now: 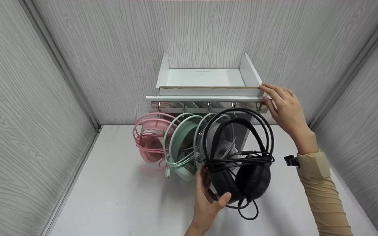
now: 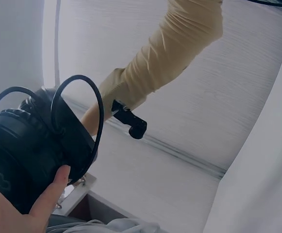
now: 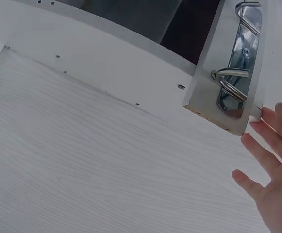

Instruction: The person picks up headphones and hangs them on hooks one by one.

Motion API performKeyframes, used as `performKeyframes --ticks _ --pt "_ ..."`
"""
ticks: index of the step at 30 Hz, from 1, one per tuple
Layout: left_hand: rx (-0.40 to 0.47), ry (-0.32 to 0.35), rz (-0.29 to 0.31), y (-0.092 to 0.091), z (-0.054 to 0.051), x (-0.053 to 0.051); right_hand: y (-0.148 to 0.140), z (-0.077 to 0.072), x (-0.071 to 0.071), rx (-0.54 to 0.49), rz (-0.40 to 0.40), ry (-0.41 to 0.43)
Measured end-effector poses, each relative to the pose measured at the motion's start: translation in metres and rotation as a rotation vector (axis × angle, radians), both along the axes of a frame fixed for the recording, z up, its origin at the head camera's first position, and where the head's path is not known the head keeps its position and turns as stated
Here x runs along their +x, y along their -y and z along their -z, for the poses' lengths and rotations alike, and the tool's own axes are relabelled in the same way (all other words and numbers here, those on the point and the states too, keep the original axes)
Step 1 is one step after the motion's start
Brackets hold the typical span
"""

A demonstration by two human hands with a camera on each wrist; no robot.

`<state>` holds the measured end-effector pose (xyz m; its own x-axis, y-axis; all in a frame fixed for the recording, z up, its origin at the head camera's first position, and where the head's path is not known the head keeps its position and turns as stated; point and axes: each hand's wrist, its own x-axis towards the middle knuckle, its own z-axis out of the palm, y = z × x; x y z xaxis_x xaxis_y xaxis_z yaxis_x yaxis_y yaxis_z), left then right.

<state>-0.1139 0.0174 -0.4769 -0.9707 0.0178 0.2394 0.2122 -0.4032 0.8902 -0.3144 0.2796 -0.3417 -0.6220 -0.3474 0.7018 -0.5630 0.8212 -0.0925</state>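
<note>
A pair of black headphones [image 1: 258, 177], with its cable wound round it, is gripped at an ear cup by my left hand [image 1: 205, 205]. In the left wrist view the thumb lies against the black ear cup [image 2: 14, 160]. The headband's top is just below the hook rail [image 1: 205, 98]; whether it rests on a hook I cannot tell. My right hand [image 1: 285, 109] touches the right end of the white shelf rack [image 1: 212, 91]. In the right wrist view its fingers [image 3: 262, 150] are spread, fingertips at the rack's end beside metal hooks [image 3: 233, 82].
Pink headphones [image 1: 151, 149], green headphones [image 1: 179, 144] and grey headphones [image 1: 220, 137] hang on the rail to the left, the grey ones partly behind the black pair. The rack stands on a white table [image 1: 116, 196] between wood-grain panels [image 1: 28, 114].
</note>
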Motion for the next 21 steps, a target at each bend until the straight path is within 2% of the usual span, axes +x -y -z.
performKeyframes --ticks 7,16,19,21 --pt "-0.016 -0.069 -0.042 -0.030 0.003 -0.011 -0.004 -0.010 0.004 -0.002 -0.013 0.074" --pt "-0.120 -0.141 -0.131 -0.058 0.013 -0.016 -0.006 -0.006 0.004 -0.019 -0.018 0.110" --pt "-0.157 -0.133 -0.155 -0.065 0.017 -0.018 -0.008 -0.006 0.004 -0.028 -0.026 0.117" --pt "-0.177 -0.105 -0.166 -0.070 0.020 -0.019 -0.009 -0.005 0.005 -0.035 -0.027 0.125"
